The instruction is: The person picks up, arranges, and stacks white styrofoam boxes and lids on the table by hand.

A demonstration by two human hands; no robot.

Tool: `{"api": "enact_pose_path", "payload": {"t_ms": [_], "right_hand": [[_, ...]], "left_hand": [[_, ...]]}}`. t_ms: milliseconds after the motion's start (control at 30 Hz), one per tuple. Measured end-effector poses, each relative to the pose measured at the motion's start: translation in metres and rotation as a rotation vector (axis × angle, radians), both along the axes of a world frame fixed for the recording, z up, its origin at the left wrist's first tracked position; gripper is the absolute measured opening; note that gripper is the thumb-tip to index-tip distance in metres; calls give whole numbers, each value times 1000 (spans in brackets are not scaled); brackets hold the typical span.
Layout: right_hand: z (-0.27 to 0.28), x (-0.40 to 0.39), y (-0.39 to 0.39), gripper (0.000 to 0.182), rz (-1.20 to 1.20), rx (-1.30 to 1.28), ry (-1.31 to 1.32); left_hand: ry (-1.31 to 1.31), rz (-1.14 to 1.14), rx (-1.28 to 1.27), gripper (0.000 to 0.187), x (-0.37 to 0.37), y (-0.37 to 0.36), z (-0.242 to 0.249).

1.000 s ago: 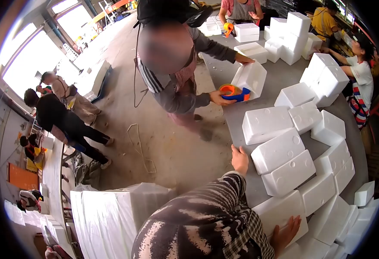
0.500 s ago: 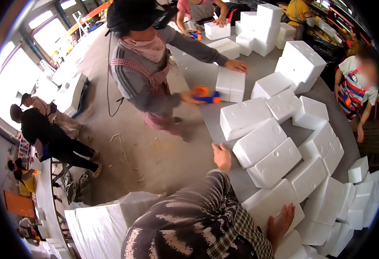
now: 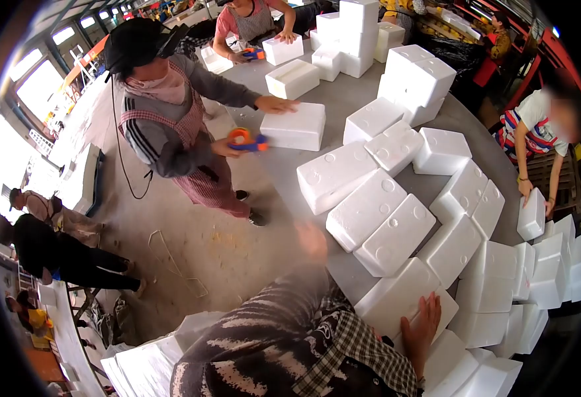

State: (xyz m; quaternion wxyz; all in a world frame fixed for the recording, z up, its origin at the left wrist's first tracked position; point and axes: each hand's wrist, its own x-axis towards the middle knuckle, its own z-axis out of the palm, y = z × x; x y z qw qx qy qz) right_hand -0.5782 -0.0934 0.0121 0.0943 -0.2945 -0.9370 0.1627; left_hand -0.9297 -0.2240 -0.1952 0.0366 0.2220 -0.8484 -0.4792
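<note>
Lifted off the bench edge since the earlier frame, the left hand (image 3: 312,239) now hangs blurred in the air just beside the near-left side of the foam pile; its fingers cannot be made out, so I cannot tell whether it is open or closed, and nothing shows in it. Flat and open, the right hand (image 3: 423,324) presses palm-down on the near end of a white foam box (image 3: 400,294), which lies lid-side up at the near edge of the grey bench (image 3: 350,99). Its lid is closed, so any contents are hidden. More closed foam boxes (image 3: 396,231) lean against it in rows. Across the bench's left edge a co-worker holds an orange-and-blue tape dispenser (image 3: 247,140) against another foam box (image 3: 295,126).
</note>
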Motion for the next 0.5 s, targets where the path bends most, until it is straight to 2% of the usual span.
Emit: {"api": "enact_pose_path", "payload": {"t_ms": [133, 367, 500], "right_hand": [[0, 1, -1, 67, 9, 15, 17], [0, 1, 0, 68, 11, 31, 22], [5, -1, -1, 68, 4, 19, 12]], "left_hand": [[-25, -25, 43, 42, 0, -1, 9], [-15, -41, -114, 38, -1, -2, -2], [-42, -64, -115, 40, 0, -5, -1]]}}
